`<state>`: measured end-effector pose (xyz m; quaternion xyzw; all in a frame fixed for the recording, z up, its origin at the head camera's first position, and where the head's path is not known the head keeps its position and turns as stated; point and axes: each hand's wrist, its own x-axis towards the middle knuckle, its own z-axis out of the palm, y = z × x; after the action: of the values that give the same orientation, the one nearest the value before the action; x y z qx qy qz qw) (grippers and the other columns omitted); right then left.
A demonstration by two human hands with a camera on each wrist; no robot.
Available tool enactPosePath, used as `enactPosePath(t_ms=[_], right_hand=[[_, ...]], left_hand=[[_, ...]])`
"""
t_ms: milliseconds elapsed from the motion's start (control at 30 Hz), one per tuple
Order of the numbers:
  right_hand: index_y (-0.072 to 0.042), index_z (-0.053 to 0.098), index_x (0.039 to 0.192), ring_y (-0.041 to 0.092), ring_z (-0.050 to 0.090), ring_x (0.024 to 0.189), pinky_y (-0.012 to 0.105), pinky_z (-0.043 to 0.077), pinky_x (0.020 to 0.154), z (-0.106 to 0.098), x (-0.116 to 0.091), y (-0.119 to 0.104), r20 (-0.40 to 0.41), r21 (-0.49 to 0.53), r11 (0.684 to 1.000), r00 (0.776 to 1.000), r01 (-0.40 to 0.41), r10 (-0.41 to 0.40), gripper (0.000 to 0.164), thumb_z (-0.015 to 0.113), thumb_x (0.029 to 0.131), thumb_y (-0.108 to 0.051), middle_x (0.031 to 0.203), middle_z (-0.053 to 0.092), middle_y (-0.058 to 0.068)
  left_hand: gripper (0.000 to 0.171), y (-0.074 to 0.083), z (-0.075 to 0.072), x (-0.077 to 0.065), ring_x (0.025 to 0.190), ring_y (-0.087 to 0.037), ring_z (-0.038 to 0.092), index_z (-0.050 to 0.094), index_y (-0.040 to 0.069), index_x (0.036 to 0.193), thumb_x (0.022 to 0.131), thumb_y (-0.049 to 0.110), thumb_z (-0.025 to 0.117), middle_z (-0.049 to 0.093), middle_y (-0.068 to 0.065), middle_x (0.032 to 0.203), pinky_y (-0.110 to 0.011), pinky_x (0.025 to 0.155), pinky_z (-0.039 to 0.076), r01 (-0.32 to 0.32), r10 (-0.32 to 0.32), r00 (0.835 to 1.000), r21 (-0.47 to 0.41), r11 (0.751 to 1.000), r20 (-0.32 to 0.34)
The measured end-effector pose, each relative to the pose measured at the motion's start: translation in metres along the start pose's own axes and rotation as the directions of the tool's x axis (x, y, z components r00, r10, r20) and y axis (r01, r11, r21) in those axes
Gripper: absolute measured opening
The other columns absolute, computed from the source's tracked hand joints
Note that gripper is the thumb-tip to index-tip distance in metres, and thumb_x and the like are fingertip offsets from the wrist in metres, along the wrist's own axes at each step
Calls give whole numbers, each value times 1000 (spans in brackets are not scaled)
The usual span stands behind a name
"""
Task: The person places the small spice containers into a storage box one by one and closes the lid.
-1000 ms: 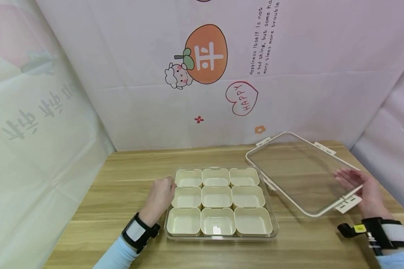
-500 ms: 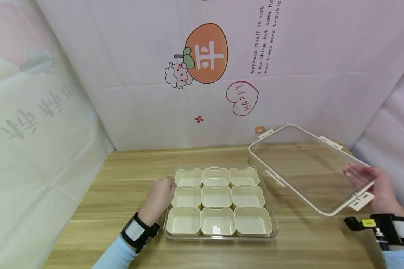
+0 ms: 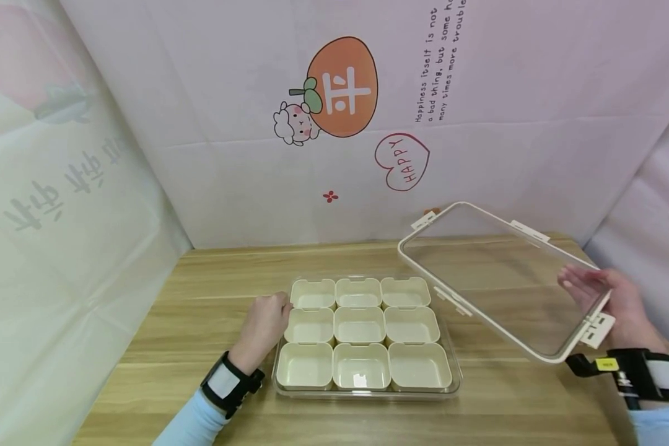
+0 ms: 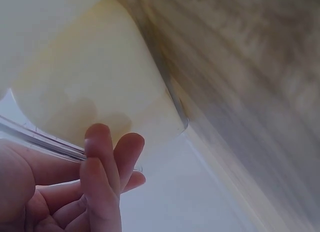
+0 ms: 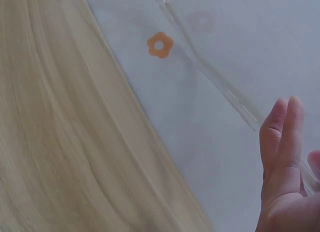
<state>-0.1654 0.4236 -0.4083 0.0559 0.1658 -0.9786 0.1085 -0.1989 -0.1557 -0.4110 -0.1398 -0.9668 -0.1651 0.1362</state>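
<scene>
A clear storage box [image 3: 368, 395] stands on the table, with rows of cream cups [image 3: 359, 325] inside. At its left side, my left hand [image 3: 262, 328] pinches the box wall; the left wrist view shows thumb and fingers on either side of the clear rim [image 4: 40, 137]. My right hand [image 3: 627, 303] holds a clear lid [image 3: 496, 272] by its near right edge, fingers flat beneath it. The lid is tilted above the table, right of the box. It has a cream frame and flip clips [image 3: 598, 330]. In the right wrist view the fingers [image 5: 287, 147] extend along the lid edge.
The wooden table [image 3: 201, 303] ends at the back against a printed white cloth [image 3: 245, 186]. More cloth hangs at the left [image 3: 78, 260] and right sides. The lid's left corner overlaps the area just behind the box's right back corner in the head view.
My right hand has raised the lid off the table, first to the right, then slightly back left, and tilted it more. The left hand and the box have not moved.
</scene>
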Motion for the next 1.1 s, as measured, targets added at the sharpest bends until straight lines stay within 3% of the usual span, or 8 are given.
enactPosePath(t_ms=[167,400,800,1100], right_hand=[[13,61,96,37,58,97,37,43,90,4,5,7,-17,-39,999,999,-27,27,36,32,92,-9,98,61,28],[13,59,93,38,57,98,38,42,91,0,12,18,40,-43,997,997,-60,61,35,31,92,-8,100,60,28],[14,58,98,36,57,99,37,42,90,7,26,40,91,-150,985,991,-80,94,39,25,94,-9,102,60,27],[9,57,103,33,57,102,36,43,90,15,31,59,142,-300,952,985,-53,100,44,19,97,-10,105,59,24]], left_hand=[[27,0,-2,0,43,-7,37,48,12,58,82,12,59,42,4,49,-18,38,29,7,-7,1000,1,1000,7],[26,-2,0,-1,41,-7,36,48,12,60,82,16,59,40,4,48,-19,36,28,26,-26,1000,-2,1000,16],[14,-2,-2,-2,40,-6,39,57,10,70,82,15,59,51,3,54,-20,36,31,43,-43,998,-16,999,45],[20,-1,-5,-2,46,-9,38,53,13,65,84,16,57,41,4,51,-22,41,30,-2,2,998,9,1000,59]])
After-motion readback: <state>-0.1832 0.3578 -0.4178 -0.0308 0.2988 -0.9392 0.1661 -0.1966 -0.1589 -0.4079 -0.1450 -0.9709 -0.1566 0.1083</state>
